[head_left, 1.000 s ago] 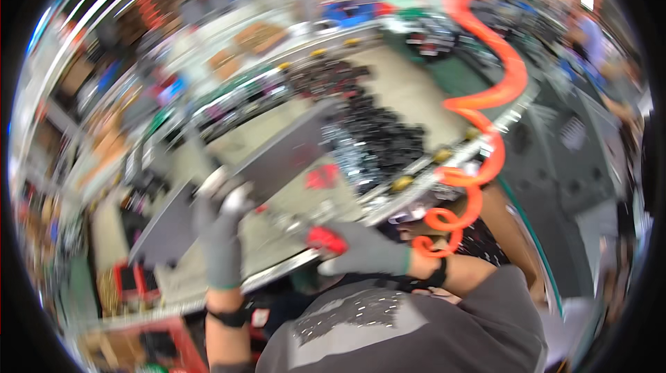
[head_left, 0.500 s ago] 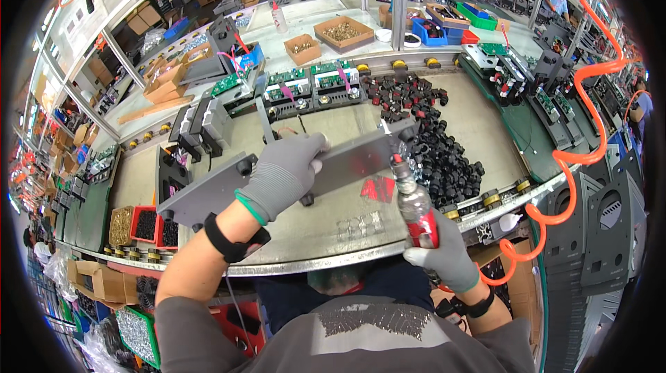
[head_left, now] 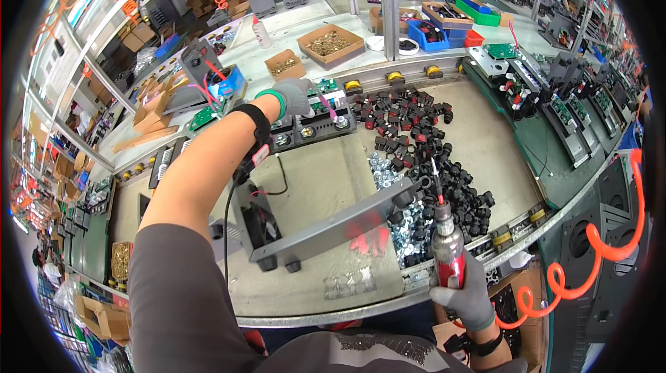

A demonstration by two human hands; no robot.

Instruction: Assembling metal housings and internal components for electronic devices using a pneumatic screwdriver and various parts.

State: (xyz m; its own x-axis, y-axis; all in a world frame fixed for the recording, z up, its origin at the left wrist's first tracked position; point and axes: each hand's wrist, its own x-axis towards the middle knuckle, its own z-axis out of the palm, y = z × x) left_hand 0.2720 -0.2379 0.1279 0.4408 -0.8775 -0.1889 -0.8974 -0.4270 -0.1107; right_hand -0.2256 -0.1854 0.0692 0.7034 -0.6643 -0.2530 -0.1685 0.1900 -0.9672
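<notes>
My left hand (head_left: pixel 295 95), in a grey glove with a black wrist strap, reaches far forward over the bench and touches a black panel (head_left: pixel 312 126) with round sockets; whether it grips anything is unclear. My right hand (head_left: pixel 466 297), also gloved, holds a red pneumatic screwdriver (head_left: pixel 447 244) upright near the front edge, its bit pointing up. An orange coiled hose (head_left: pixel 590 262) trails off to the right from below that hand. A grey metal chassis (head_left: pixel 305 231) with a small fan lies on the bench between my arms.
A heap of black plastic parts (head_left: pixel 423 144) and silvery nuts (head_left: pixel 388 172) covers the bench's right half. Cardboard boxes of small parts (head_left: pixel 329 43) and blue and green bins (head_left: pixel 430 33) stand behind. Circuit boards and fixtures (head_left: pixel 548 95) line the right side.
My left hand has let go of the grey chassis and stretched forward to the black socket panel. The chassis now lies on the bench. My right hand still holds the screwdriver.
</notes>
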